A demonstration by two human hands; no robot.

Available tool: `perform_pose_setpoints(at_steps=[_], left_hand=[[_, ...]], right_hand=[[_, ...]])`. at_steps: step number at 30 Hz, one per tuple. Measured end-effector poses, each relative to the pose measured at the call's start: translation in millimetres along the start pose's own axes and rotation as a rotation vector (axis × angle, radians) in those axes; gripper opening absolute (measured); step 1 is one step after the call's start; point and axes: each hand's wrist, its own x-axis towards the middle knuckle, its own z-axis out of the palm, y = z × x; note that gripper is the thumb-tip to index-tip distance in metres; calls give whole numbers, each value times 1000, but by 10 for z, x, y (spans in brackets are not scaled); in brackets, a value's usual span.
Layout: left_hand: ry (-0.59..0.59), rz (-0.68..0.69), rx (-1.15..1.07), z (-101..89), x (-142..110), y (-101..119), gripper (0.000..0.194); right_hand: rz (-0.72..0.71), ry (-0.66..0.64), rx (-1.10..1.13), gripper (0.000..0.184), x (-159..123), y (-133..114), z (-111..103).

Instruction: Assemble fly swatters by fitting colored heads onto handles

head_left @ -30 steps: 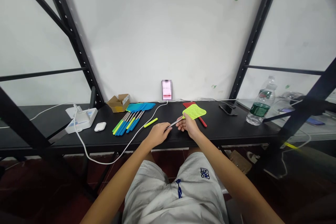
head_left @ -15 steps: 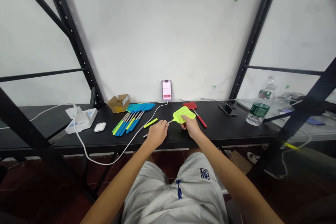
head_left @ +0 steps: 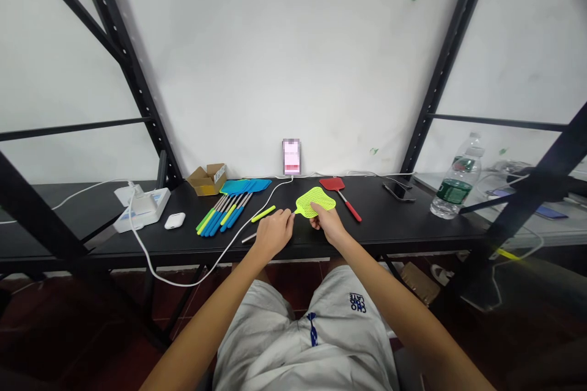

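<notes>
Two bare hands work close together near the edge of the black surface (head_left: 413, 223), not touching each other: left hand (head_left: 274, 233), right hand (head_left: 328, 224). Between them is a neon yellow-green fly swatter (head_left: 315, 202), mesh head pointing far and right, held just above the surface. Left hand's fingers (head_left: 285, 227) are closed around the swatter's thin metal shaft (head_left: 293, 213). Right hand's fingers (head_left: 316, 208) grip the near edge of the mesh head. A short rod end (head_left: 249, 237) pokes out left of the left hand; cannot tell if it is part of the same shaft.

Just right and far of the hands lies a red fly swatter (head_left: 331, 184), handle angled near and right. To the left are a pile of blue swatter heads (head_left: 245, 186), a row of blue and green handles (head_left: 220, 215) and one loose yellow-green handle (head_left: 263, 214). Further left – a cardboard box (head_left: 206, 179), a white power strip (head_left: 142, 211) and a white earbud case (head_left: 175, 220). A phone (head_left: 291, 157) stands upright at the far edge, screen blurred. A black phone (head_left: 398, 191) and a water bottle (head_left: 456, 186) sit right.
</notes>
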Motion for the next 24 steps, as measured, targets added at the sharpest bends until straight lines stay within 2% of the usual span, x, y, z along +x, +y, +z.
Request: perform_pose_setpoints(at_steps=[24], left_hand=[[-38, -97, -16, -39, 19, 11, 45]], right_hand=[[-47, 47, 81, 23, 12, -4, -8]])
